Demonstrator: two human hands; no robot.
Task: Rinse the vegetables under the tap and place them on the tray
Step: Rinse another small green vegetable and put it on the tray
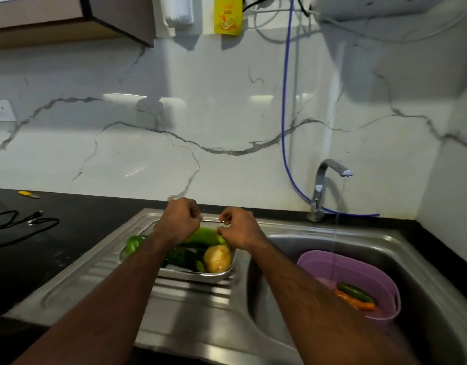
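A steel tray (216, 277) sits on the sink's drainboard. It holds a potato (217, 259), a green capsicum (134, 243), a light green gourd (204, 237) and dark green vegetables (185, 255). My left hand (179, 219) and my right hand (239, 229) hover over the tray's far side, fingers curled at its far rim, which shows as a thin steel line between them. The tap (322, 185) runs a thin stream into a purple tub (359, 270) in the basin. That tub holds a green cucumber (355, 292) and a carrot (356, 302).
The steel sink basin (416, 262) lies at the right, its ribbed drainboard (95, 280) at the left. A black counter (69, 206) carries black cables (21, 222) and a small yellow tool (29, 194). A blue hose (285, 101) hangs down the marble wall behind the tap.
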